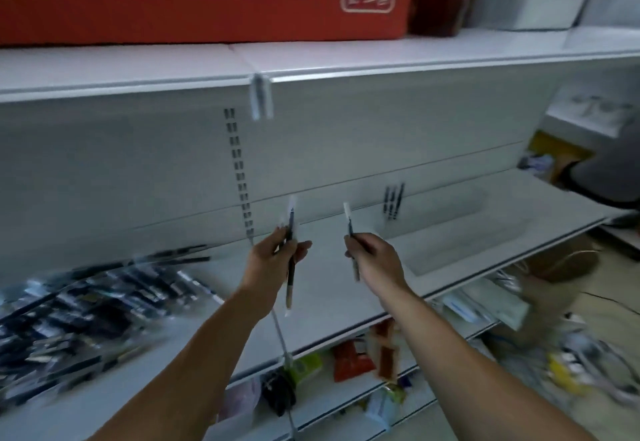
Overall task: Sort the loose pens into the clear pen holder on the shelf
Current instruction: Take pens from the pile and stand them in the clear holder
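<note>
A dark pen [290,276] is pinched between the thumb and curled fingers of the left hand [273,260]. It is held nearly upright, with a pale end pointing down and a clear wrapped end showing above the knuckles. A second pen [350,224] is gripped in the same way by the right hand [375,260] — its white tip stands above the fist and a short length shows below it. The two hands are raised side by side, apart from each other, above the white shelf [329,305]. Just to the right of the right hand the clear pen holder [460,238] — a shallow see-through tray — is set on that shelf. Three black pens [393,201] are stood at its far left corner against the back panel. Well to the left, a heap of loose pens [90,305] is spread over the shelf, blurred. A red box [207,0] is set on the shelf above, and packets [349,359] are seen on the one below.
</note>
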`<state>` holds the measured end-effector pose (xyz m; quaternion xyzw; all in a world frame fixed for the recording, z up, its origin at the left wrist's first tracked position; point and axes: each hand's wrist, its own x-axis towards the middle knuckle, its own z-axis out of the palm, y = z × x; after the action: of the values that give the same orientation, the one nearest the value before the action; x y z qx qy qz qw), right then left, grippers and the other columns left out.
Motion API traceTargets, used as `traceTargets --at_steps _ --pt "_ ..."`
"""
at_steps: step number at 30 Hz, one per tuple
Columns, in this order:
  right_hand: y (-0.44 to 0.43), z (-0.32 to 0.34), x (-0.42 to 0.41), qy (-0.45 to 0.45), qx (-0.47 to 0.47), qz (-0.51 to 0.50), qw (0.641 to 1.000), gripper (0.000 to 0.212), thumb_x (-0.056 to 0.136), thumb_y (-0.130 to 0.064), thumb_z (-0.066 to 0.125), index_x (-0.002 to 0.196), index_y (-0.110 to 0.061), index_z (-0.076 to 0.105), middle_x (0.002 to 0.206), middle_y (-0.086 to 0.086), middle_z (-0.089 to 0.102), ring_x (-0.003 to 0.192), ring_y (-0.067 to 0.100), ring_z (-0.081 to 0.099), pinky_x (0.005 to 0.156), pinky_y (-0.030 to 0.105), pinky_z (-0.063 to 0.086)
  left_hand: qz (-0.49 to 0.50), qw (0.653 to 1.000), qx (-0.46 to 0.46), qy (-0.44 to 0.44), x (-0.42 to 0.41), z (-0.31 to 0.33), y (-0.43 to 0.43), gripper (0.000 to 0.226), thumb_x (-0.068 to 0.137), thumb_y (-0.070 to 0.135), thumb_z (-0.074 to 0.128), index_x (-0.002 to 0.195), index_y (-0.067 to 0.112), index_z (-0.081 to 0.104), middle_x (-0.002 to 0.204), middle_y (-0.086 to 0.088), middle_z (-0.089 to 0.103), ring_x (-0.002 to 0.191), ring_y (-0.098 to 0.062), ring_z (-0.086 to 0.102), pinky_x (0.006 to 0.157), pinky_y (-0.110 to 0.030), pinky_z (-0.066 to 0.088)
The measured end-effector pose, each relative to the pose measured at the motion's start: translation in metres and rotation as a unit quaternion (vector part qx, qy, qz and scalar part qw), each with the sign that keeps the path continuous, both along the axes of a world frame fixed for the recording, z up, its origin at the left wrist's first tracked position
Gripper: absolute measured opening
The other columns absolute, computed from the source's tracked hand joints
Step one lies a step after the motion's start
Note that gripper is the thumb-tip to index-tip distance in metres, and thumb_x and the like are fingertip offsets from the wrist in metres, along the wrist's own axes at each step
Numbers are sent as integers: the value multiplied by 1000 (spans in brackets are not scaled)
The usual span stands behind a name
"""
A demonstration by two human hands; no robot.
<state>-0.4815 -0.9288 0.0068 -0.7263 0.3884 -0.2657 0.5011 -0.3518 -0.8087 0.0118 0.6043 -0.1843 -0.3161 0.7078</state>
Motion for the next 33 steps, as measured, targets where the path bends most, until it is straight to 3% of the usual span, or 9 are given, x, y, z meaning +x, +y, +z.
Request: traceTargets --at_steps 5,10,14,17,22,26,30,33 --pt "-80 14 -29 -45 -15 -24 999 11 94 -29 59 91 -21 65 88 -5 72 84 8 67 64 20 50 -19 998 -26 53 -29 2 -67 29 96 -2 50 124 0 57 86 -5 74 90 -20 69 87 -28 52" --pt "-177 23 -46 -58 -75 9 995 14 92 -32 63 78 -33 62 80 -8 70 81 15 68 80 46 56 27 993 -68 92 -53 6 -126 28 95 -3 50 119 3 61 93 -10 71 81 -16 68 70 -17 54" --pt "-240 25 -53 -77 -69 53 993 7 92 -32 62 85 -32 63 84 -8 71 83 12 70 82 46 57 94 988 -83 86 -72 5 -159 25 95 -5 48 110 3 66 104 -9 69 80 -15 67 76 -19 55" --pt "-270 22 -48 -75 -65 76 992 5 90 -31 62 86 -30 64 86 -6 72 85 14 70 83 49 56 146 982 -93 69 -84 5 -170 26 95 -5 48 113 3 64 105 -7 68 77 -14 65 71 -22 56" --pt "-289 16 -25 -38 -82 149 985 4 92 -28 61 90 -26 61 89 -9 69 87 12 67 82 41 57 193 975 -96 59 -106 3 -177 29 95 0 50 117 14 64 105 -2 71 78 -13 64 61 -22 51" --pt "-285 6 -18 30 -144 203 968 11 93 -30 60 93 -20 63 89 -5 67 81 13 64 60 19 45 210 973 -89 41 -116 5 -178 33 95 4 51 122 19 61 109 -3 72 77 -11 63 59 -19 50" --pt "-284 -3 -20 88 -222 232 943 15 94 -30 59 85 -19 59 81 -6 62 75 15 58 54 20 35 212 974 -68 31 -121 6 -179 31 96 3 49 118 21 63 111 -4 71 77 -14 62 59 -21 47" --pt "-284 -2 -18 120 -262 231 929 17 94 -29 59 91 -15 69 86 -2 66 78 15 58 55 21 33 196 979 -55 20 -124 6 -178 31 97 3 48 115 23 63 110 -3 71 75 -13 61 58 -22 45"
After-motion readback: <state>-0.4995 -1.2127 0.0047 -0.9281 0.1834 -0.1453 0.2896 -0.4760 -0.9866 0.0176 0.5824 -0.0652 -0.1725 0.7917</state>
